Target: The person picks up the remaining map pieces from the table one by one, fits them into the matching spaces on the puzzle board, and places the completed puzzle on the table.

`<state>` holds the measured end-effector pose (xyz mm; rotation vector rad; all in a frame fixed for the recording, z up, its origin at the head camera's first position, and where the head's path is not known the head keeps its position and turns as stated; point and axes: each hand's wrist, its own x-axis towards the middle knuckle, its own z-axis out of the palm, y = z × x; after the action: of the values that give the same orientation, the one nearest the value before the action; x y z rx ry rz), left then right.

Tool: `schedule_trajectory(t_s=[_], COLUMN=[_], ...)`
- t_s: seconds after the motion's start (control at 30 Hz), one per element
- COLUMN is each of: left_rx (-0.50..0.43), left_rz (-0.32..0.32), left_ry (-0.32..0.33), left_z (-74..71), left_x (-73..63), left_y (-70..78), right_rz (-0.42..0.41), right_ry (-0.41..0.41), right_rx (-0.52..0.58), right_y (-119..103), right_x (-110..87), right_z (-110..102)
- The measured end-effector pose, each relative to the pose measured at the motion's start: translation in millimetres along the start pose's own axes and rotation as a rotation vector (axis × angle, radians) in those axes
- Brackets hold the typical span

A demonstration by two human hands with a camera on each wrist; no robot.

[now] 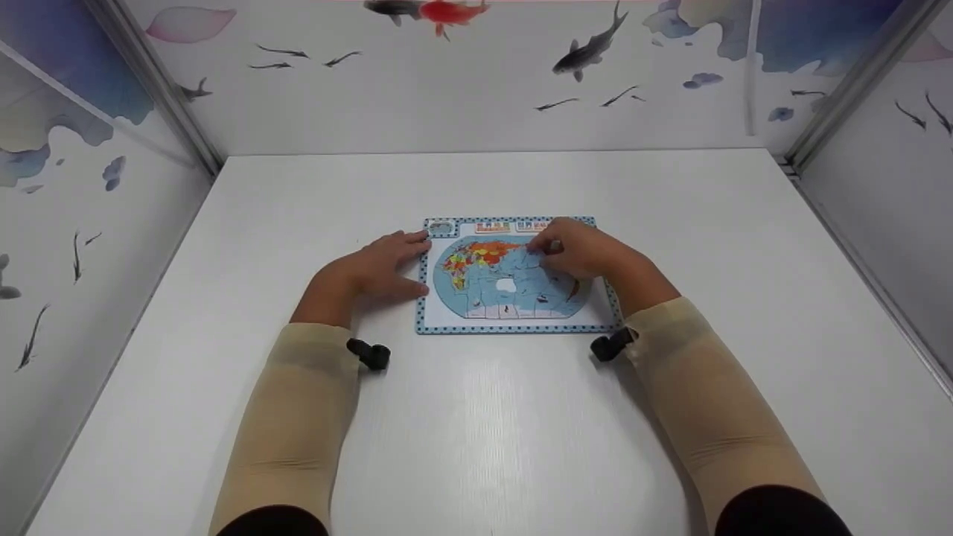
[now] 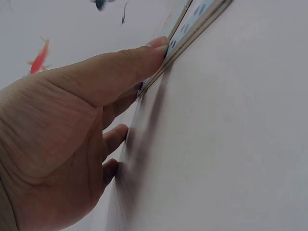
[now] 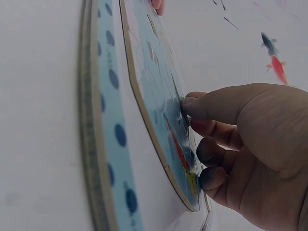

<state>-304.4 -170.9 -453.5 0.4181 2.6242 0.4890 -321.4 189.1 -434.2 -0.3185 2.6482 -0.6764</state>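
Note:
A world-map puzzle board (image 1: 514,326) with a blue dotted border lies flat on the table. Coloured land pieces (image 1: 484,254) fill the map's upper left, and a white gap shows near its middle. My left hand (image 1: 387,266) rests at the board's left edge; in the left wrist view, the thumb (image 2: 154,53) touches the rim with the fingers spread. Over the map's upper right, my right hand (image 1: 581,249) pinches a thin puzzle piece (image 3: 179,96) between thumb and forefinger, close on the map surface. Its other fingers curl beside the map's edge, and the fingertips hide most of the piece.
The white table (image 1: 484,432) extends around the board. Behind it stands a white wall panel (image 1: 476,97) printed with fish, and similar panels close off both sides. A black wrist mount (image 1: 370,355) sits on the left sleeve, another (image 1: 612,345) on the right.

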Motion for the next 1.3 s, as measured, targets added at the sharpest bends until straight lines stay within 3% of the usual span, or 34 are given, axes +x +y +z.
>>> schedule_trajectory(t_s=[0.67, 1.0, 1.3], left_rx=[-0.011, 0.001, 0.000], left_rz=[-0.024, -0.005, -0.017], left_ry=[0.010, 0.008, 0.008], left_z=[0.4, 0.1, 0.6], left_x=[-3.5, -2.0, -2.0], left_y=[4.0, 2.5, 2.4], right_rz=[-0.008, 0.040, 0.004], right_ry=[-0.001, 0.005, -0.003], right_rx=[-0.001, 0.045, 0.032], right_y=[1.6, 0.6, 2.6], right_x=[3.7, 2.3, 0.3], right_z=[1.5, 1.4, -3.9])
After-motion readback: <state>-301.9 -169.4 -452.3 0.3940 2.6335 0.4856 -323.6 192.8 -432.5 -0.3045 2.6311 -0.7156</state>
